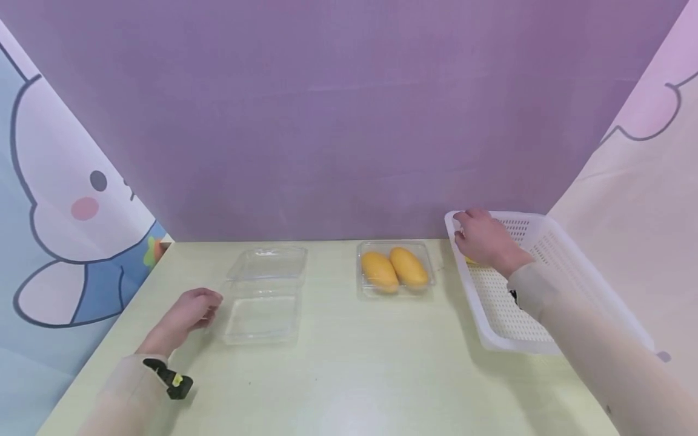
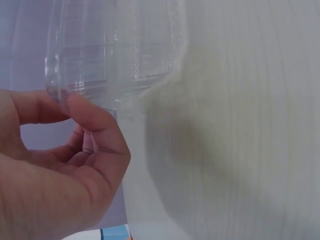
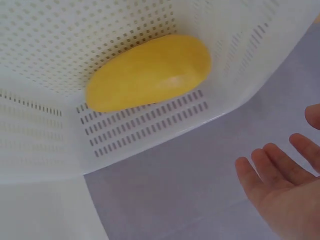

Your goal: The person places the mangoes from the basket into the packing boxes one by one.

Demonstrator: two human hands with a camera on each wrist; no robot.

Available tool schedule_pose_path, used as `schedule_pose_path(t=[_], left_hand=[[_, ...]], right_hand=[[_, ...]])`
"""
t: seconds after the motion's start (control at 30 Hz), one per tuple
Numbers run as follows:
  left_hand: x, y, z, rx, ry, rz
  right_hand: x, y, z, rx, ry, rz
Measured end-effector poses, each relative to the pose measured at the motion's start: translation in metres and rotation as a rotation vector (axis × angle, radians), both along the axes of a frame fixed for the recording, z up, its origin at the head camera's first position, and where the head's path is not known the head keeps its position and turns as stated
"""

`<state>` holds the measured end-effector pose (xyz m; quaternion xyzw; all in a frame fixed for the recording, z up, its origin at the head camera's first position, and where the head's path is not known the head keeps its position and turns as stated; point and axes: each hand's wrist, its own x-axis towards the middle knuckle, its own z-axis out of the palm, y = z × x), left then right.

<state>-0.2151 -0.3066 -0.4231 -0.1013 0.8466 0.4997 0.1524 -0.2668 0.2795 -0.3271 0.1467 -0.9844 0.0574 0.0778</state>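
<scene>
My left hand (image 1: 188, 312) is beside an opened clear plastic clamshell box (image 1: 263, 318) on the left of the table. In the left wrist view, its thumb and index finger pinch the corner of the clear box (image 2: 115, 55). Over the far left rim of a white perforated basket (image 1: 594, 284), my right hand (image 1: 485, 239) hovers with nothing in it. Its fingers look spread and loosely bent in the right wrist view. A yellow mango (image 3: 150, 75) lies on the basket's floor against a slotted wall; the right hand mostly hides it from the head view.
Between the hands, at the table's back edge, another clear box (image 1: 396, 289) holds two yellow mangoes (image 1: 409, 267). A purple cloth wall (image 1: 338, 133) rises behind the pale wooden table (image 1: 349, 375). Printed cloth panels (image 1: 60, 260) stand at both sides.
</scene>
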Motion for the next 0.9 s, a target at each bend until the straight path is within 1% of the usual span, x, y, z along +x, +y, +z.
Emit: schedule_pose_path(t=[0.2, 0.4, 0.57, 0.77, 0.9], left_hand=[[0.003, 0.003, -0.001, 0.000, 0.005, 0.001], [0.005, 0.008, -0.002, 0.009, 0.027, 0.001], [0.008, 0.012, -0.002, 0.013, 0.024, 0.000], [0.009, 0.016, -0.001, 0.019, 0.028, 0.004], [0.011, 0.021, 0.000, 0.025, 0.026, 0.004]], right_hand=[[-0.009, 0.014, -0.001, -0.018, -0.072, -0.042], [-0.019, 0.029, -0.004, -0.017, -0.183, -0.063], [-0.023, 0.039, -0.009, -0.031, -0.289, -0.110], [-0.028, 0.046, -0.013, -0.024, -0.365, -0.129], [-0.029, 0.049, -0.016, -0.055, -0.421, -0.149]])
